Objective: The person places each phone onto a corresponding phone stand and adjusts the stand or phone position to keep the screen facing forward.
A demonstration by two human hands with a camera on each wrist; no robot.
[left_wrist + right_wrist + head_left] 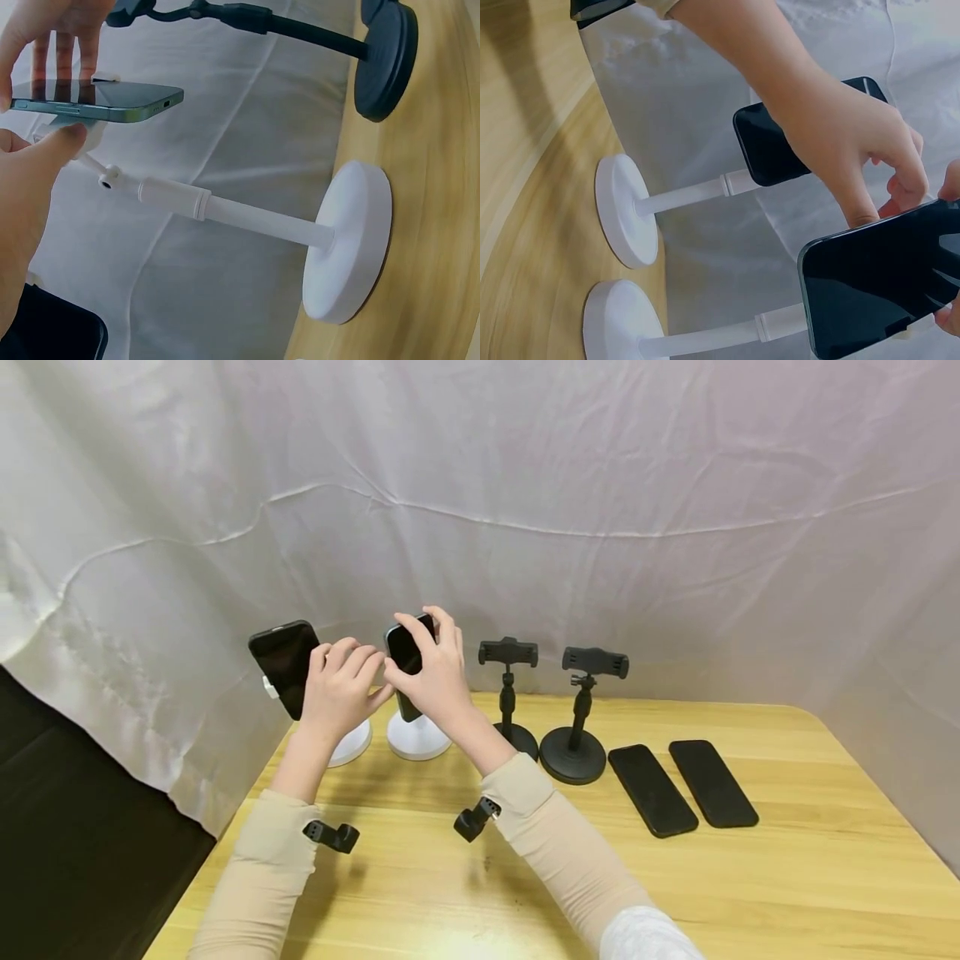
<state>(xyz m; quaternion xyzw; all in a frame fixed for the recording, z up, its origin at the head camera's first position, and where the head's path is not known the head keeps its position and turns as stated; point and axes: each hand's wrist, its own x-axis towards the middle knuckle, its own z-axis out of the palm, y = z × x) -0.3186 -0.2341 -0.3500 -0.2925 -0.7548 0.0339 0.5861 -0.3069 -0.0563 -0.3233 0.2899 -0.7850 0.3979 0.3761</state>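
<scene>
Phone [403, 648], one: at white stand [418, 743], near the tabletop's [825, 777] far edge, toward its left corner; long axis nearly upright, tilted. Your right grip [437, 675] pinches it from the screen side; your left grip [341, 687] curls behind, apparently round the stand's head.

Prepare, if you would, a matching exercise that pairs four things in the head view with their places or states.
1. Right hand
2. Rightmost smartphone
3. Rightmost black phone stand
4. Cloth backdrop

A. Flat on the table
B. Behind the table
C. Holding another smartphone
D. Upright, its holder without a phone

Pairs: 1-C; 2-A; 3-D; 4-B
</scene>
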